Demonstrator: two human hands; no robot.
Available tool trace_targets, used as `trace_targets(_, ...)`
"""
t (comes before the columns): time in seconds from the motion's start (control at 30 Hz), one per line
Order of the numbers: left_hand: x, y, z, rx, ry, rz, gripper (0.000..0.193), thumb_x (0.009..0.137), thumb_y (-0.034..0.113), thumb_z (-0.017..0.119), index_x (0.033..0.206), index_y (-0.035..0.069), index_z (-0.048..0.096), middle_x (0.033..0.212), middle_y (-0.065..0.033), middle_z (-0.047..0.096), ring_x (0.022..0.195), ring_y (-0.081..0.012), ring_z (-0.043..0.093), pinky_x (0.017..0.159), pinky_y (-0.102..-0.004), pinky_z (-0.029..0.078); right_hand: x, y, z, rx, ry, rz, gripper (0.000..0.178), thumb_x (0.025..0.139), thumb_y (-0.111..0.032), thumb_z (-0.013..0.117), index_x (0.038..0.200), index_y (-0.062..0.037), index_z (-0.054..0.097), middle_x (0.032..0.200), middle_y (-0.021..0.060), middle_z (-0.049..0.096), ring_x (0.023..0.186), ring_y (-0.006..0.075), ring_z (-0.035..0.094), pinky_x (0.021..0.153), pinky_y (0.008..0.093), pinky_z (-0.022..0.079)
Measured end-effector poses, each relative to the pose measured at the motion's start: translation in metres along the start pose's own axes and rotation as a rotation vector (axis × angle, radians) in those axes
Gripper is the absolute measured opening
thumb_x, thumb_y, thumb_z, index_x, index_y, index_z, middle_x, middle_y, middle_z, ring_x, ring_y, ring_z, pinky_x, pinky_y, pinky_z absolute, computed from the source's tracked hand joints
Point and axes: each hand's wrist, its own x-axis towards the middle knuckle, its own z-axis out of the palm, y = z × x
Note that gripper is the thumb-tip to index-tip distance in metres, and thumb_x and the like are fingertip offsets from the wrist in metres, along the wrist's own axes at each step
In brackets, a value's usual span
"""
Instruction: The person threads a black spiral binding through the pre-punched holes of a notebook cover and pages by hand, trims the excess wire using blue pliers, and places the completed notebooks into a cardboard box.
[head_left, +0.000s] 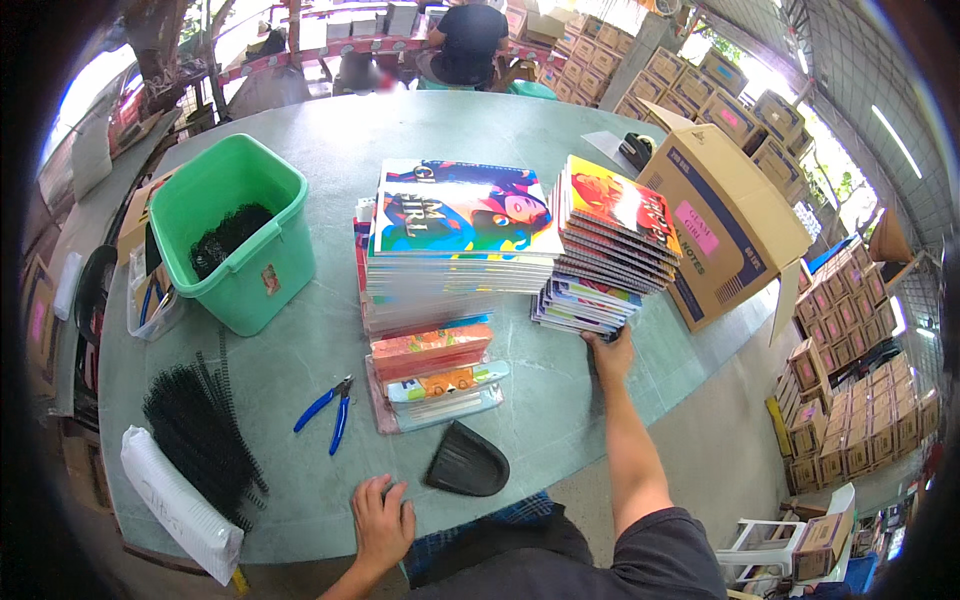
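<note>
My right hand reaches forward and grips the near bottom edge of a leaning stack of spiral notebooks with bright covers. To its left stands a taller pile of colourful covers and sheets, with orange and pale packs under it. My left hand rests flat on the near edge of the round green table, fingers spread, holding nothing. A black wedge-shaped piece lies just right of it, and blue-handled pliers lie further up.
A green plastic tub holds black binding coils, and more black coils lie near a white roll at the left edge. An open cardboard box lies right of the notebooks. Another person sits beyond the table. Stacked cartons stand at the right.
</note>
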Motion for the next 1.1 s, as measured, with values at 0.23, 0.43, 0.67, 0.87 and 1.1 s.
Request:
trace_targets(0.23, 0.004, 0.005, 0.006, 0.026, 0.042, 0.003, 0.034, 0.074, 0.01, 0.062, 0.105, 0.001, 0.056, 0.113, -0.0176, 0.049, 0.109, -0.036, 0.043, 0.094, -0.0472, 0.034, -0.064, 0.007, 0.025, -0.137, 0.07, -0.168, 0.054, 0.075, -0.016, 0.066, 0.123, 0.0009, 0.049, 0.12, 0.0194, 0.054, 0.115, 0.0345, 0.047, 0.098, 0.0415, 0.035)
trace_targets(0.43, 0.002, 0.011, 0.01, 0.089, 0.086, -0.027, 0.034, 0.072, 0.008, 0.062, 0.104, 0.001, 0.055, 0.109, -0.0178, 0.05, 0.107, -0.0368, 0.045, 0.093, -0.0469, 0.037, -0.07, -0.076, 0.088, 0.565, -0.415, -0.314, 0.033, 0.081, -0.002, 0.05, 0.113, 0.0007, 0.056, 0.117, 0.0201, 0.054, 0.111, 0.035, 0.051, 0.099, 0.0388, 0.037)
trace_targets(0.67, 0.007, 0.013, 0.017, 0.124, 0.127, -0.04, 0.033, 0.071, 0.006, 0.062, 0.102, 0.001, 0.054, 0.107, -0.0174, 0.051, 0.105, -0.0372, 0.046, 0.091, -0.0463, 0.038, -0.003, -0.085, 0.154, -0.025, -0.495, -0.726, 0.035, 0.085, -0.009, 0.044, 0.117, 0.004, 0.052, 0.117, 0.0253, 0.051, 0.115, 0.0392, 0.045, 0.106, 0.0473, 0.029)
trace_targets(0.87, 0.005, 0.015, 0.014, 0.152, 0.114, -0.048, 0.034, 0.069, 0.005, 0.062, 0.101, 0.001, 0.054, 0.106, -0.0172, 0.05, 0.104, -0.0374, 0.046, 0.09, -0.0461, 0.039, -0.002, -0.089, 0.164, 0.097, -0.481, -0.771, 0.035, 0.084, -0.013, 0.048, 0.115, 0.0023, 0.055, 0.126, 0.0218, 0.05, 0.125, 0.0352, 0.041, 0.107, 0.0496, 0.026)
trace_targets(1.1, 0.004, 0.004, 0.022, 0.12, 0.109, -0.037, 0.033, 0.07, 0.006, 0.062, 0.102, 0.002, 0.054, 0.107, -0.0163, 0.05, 0.104, -0.0372, 0.046, 0.09, -0.046, 0.039, 0.026, -0.084, 0.17, 0.04, -0.444, -0.657, 0.035, 0.083, -0.011, 0.049, 0.115, 0.0017, 0.056, 0.126, 0.019, 0.052, 0.125, 0.0331, 0.041, 0.107, 0.0477, 0.027)
